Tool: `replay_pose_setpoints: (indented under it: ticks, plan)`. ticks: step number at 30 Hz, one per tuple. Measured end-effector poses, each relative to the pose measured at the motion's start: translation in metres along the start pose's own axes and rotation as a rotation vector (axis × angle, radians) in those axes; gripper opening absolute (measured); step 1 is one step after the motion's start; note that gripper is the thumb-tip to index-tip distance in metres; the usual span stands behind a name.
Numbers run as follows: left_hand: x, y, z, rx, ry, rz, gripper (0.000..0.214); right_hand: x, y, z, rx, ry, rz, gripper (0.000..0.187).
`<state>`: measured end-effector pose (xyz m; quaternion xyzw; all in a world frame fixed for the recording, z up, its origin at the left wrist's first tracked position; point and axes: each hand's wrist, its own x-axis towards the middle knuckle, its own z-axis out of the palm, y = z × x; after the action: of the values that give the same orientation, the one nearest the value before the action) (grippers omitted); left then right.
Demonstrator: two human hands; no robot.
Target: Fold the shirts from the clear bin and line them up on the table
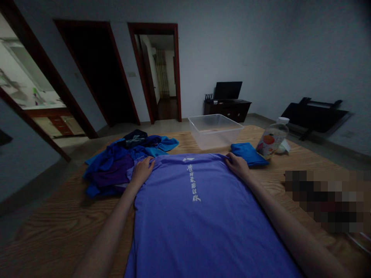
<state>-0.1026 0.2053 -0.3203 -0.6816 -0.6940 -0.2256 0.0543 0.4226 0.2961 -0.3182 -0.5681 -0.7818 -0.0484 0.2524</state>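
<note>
Violet-blue, white-lettered fabric shirt (214,227) is touched at its far corners by left hand (143,171) and right hand (239,166), seemingly for flatness. Whether either grip pinches cannot be told.

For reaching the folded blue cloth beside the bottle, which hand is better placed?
Probably the right hand: it is at the far right corner of the purple shirt, near the cloth; the left hand is far left, by the clothes pile.
</note>
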Motion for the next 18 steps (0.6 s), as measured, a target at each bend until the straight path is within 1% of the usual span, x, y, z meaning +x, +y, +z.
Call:
replay_pose_setpoints:
  ticks: [6, 10, 12, 14, 16, 18]
  plan:
    - [0.001, -0.001, 0.002, -0.008, 0.0, 0.016, 0.038, -0.003, -0.002, 0.001, -0.03, -0.018, -0.018, 0.03]
    - [0.0, 0.002, -0.001, -0.05, 0.014, 0.023, 0.036, -0.003, -0.005, -0.003, -0.042, 0.037, 0.002, 0.031]
    - [0.0, 0.004, -0.006, -0.082, 0.04, 0.018, 0.036, -0.002, -0.004, -0.01, -0.046, 0.077, -0.004, 0.033]
    - [0.002, 0.004, -0.014, -0.101, 0.076, -0.012, 0.039, -0.001, 0.001, -0.018, -0.043, 0.087, -0.048, 0.034]
    - [0.004, 0.0, -0.024, -0.106, 0.09, -0.044, 0.04, -0.003, 0.009, -0.025, -0.036, 0.058, -0.115, 0.033]
    - [0.007, -0.008, -0.036, -0.104, 0.052, -0.052, 0.039, -0.006, 0.02, -0.03, -0.034, 0.012, -0.171, 0.031]
